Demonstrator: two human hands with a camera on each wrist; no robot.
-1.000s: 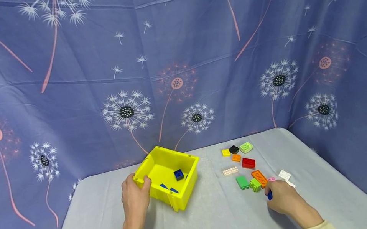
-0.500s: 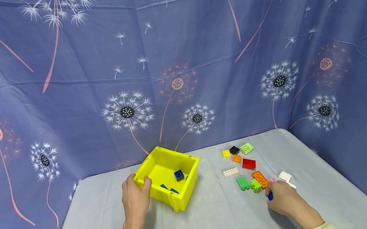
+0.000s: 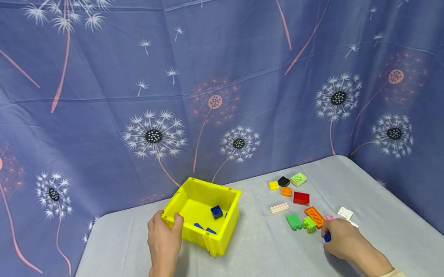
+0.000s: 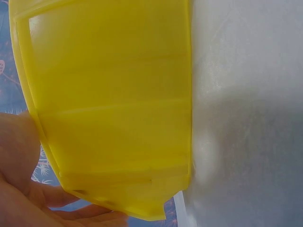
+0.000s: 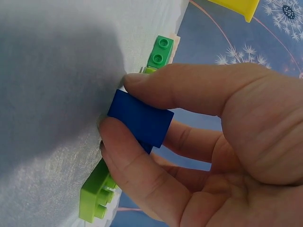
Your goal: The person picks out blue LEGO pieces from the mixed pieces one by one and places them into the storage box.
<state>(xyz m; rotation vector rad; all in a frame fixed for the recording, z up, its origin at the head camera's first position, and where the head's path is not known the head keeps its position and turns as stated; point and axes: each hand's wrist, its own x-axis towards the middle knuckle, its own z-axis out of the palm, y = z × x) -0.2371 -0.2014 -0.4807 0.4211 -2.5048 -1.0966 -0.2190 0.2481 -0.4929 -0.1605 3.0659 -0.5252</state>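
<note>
My left hand [image 3: 164, 246] grips the left corner of a yellow plastic bin [image 3: 230, 226], its thumb over the rim. Several blue pieces lie inside, among them a square blue brick [image 3: 216, 212]. In the left wrist view the bin's outer wall [image 4: 113, 104] fills much of the frame, with fingers [image 4: 19, 156] at its edge. At the right, low over the table, my right hand [image 3: 347, 243] pinches a blue brick [image 5: 142, 116] between thumb and fingers. Just beyond that hand are an orange brick [image 3: 314, 216], a lime green brick [image 3: 309, 224] and a partly hidden pink piece [image 3: 329, 217].
More bricks lie loose on the grey-covered table [image 3: 264, 264]: green [image 3: 294, 221], red [image 3: 301, 198], small orange [image 3: 286, 191], yellow [image 3: 273, 185], black [image 3: 283, 181], pale green [image 3: 298, 179], cream [image 3: 279, 207] and white [image 3: 345, 212]. A blue dandelion-print cloth [image 3: 268, 104] hangs behind.
</note>
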